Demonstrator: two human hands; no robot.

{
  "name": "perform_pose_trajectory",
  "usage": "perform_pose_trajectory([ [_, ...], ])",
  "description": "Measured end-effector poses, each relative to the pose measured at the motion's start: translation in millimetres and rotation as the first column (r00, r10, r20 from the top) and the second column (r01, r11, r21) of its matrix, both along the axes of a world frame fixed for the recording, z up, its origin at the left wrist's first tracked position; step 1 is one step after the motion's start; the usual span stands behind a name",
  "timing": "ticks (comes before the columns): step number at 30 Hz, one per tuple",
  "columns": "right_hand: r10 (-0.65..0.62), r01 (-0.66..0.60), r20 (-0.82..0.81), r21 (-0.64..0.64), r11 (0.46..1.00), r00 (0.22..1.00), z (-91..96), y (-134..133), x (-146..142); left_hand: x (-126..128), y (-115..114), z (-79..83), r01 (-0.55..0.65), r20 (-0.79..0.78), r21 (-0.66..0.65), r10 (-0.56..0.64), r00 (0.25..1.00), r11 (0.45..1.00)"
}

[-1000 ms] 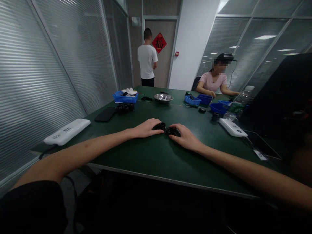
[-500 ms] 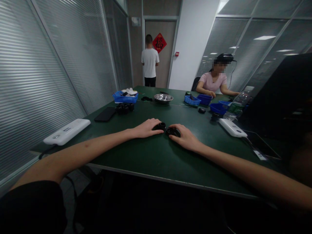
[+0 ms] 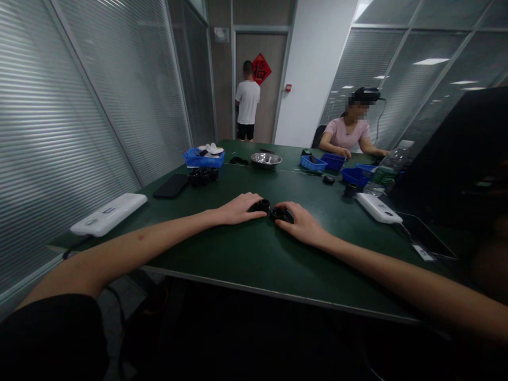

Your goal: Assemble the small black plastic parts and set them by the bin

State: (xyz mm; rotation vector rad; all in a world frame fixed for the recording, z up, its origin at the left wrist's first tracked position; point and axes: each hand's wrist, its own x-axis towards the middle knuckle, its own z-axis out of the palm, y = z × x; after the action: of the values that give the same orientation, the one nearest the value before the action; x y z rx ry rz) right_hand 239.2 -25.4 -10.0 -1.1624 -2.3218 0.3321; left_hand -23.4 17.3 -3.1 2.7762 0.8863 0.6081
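Near the middle of the green table (image 3: 254, 259), my left hand (image 3: 239, 208) is closed around a small black rounded object (image 3: 262, 205) with a ring-like opening at its right end. Just to the right, my right hand (image 3: 302, 223) curls over another shiny black rounded object (image 3: 282, 214), thumb on the near side and fingers over the far side. The two black objects lie very close together on the tabletop; I cannot tell whether they touch. My fingers and palms hide part of each, so their exact kind is unclear.
Left: white power bank (image 3: 110, 214), black phone (image 3: 170, 186), several black round parts (image 3: 203, 177), blue basket (image 3: 204, 160). Beyond: metal bowl (image 3: 266, 164). Right: blue trays (image 3: 354, 178), bottle (image 3: 387, 168), white power bank (image 3: 378, 208). A person (image 3: 349, 135) sits across; another (image 3: 248, 103) stands by the door.
Both my hands and the black objects have stayed in place. The person standing at the door has shifted slightly to the right and turned a little.
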Motion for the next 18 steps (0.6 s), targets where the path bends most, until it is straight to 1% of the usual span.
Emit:
perform_pose_trajectory([
  [4,0.005,-0.005,0.002,0.005,1.000,1.000,-0.2,0,0,0,1,-0.7,0.000,0.004,0.001,0.000,1.000,1.000],
  [7,-0.006,0.005,-0.021,-0.004,1.000,1.000,0.7,0,0,-1,0,-0.1,-0.010,0.030,-0.028,0.011,0.999,1.000],
  [10,-0.050,0.049,-0.059,-0.009,0.999,0.997,1.6,0,-1,-1,-3,1.3,-0.037,0.110,-0.101,0.048,0.993,0.994],
  [13,-0.077,0.081,-0.081,0.043,0.996,0.994,1.2,0,0,1,-8,4.1,-0.012,0.215,-0.209,0.058,0.975,0.978],
  [15,-0.064,0.073,-0.100,0.089,0.993,0.993,0.5,-1,1,4,-13,6.5,0.008,0.246,-0.260,0.058,0.968,0.966],
  [18,0.009,0.011,-0.156,0.125,0.992,0.988,1.1,-4,1,8,-19,9.5,0.048,0.220,-0.282,0.016,0.975,0.958],
])
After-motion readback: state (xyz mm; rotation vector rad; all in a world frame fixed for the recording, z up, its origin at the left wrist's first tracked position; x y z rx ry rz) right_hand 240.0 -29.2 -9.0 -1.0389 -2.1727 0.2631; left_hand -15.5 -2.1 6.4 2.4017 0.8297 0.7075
